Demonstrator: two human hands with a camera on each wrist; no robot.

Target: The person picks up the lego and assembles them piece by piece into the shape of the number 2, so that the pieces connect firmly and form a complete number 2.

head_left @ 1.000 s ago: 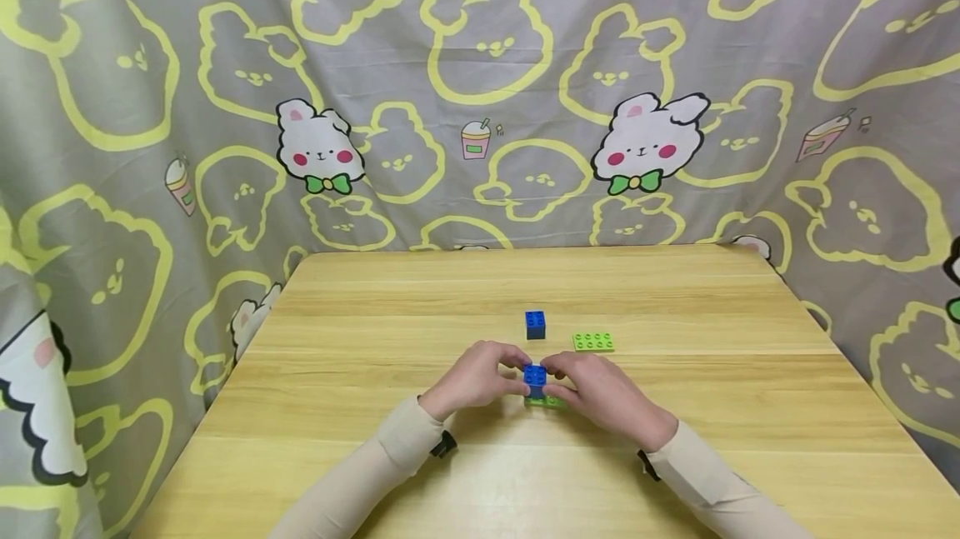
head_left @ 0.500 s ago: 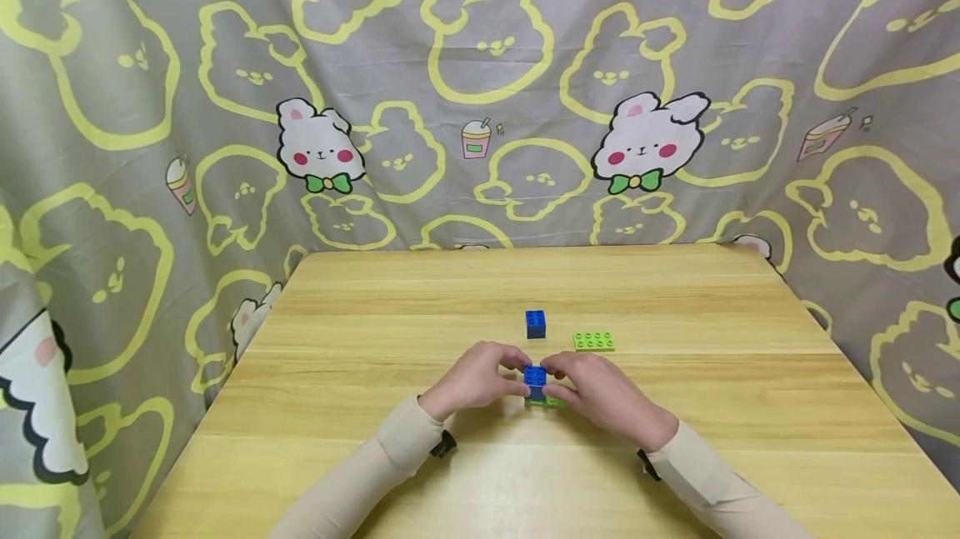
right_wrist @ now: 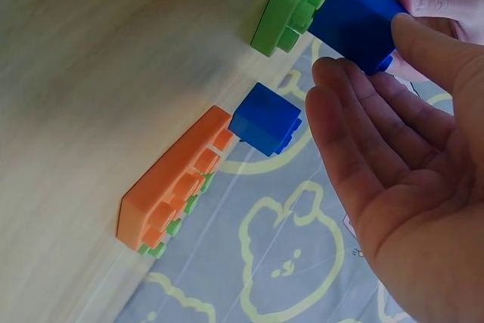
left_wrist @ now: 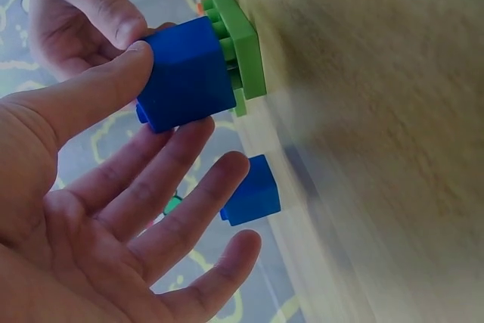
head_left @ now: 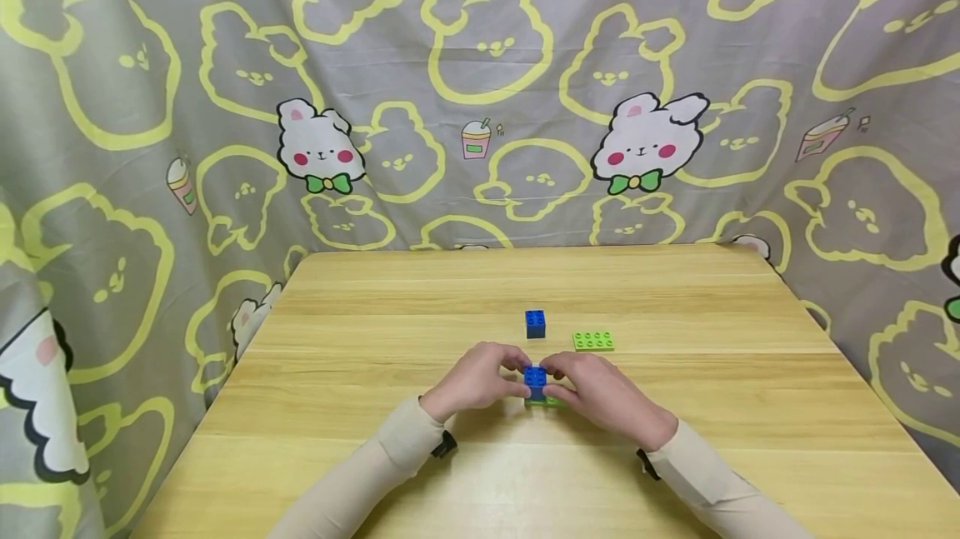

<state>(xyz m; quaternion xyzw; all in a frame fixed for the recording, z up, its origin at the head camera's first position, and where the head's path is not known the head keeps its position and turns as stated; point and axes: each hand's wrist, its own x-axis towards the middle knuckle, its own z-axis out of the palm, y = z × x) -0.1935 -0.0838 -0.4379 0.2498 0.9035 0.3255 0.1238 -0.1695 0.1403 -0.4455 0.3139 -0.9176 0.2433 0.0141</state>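
In the head view a blue block [head_left: 535, 381] stands over the left part of a green studded plate [head_left: 545, 402] on the table. My left hand [head_left: 480, 374] pinches the block from the left; in the left wrist view its thumb and fingertips are on the blue block [left_wrist: 187, 73], with the other fingers spread. From the right, my right hand [head_left: 603, 393] pinches the same block between thumb and fingers. In the right wrist view green studs show between the block [right_wrist: 357, 20] and the plate [right_wrist: 291, 9]; I cannot tell whether they are joined.
A second blue block [head_left: 535, 324] stands behind the hands. Right of it lies a lime studded plate [head_left: 593, 341]. In the right wrist view an orange studded piece [right_wrist: 172, 179] shows with green studs behind it. A patterned curtain [head_left: 487, 181] surrounds the wooden table [head_left: 375, 306].
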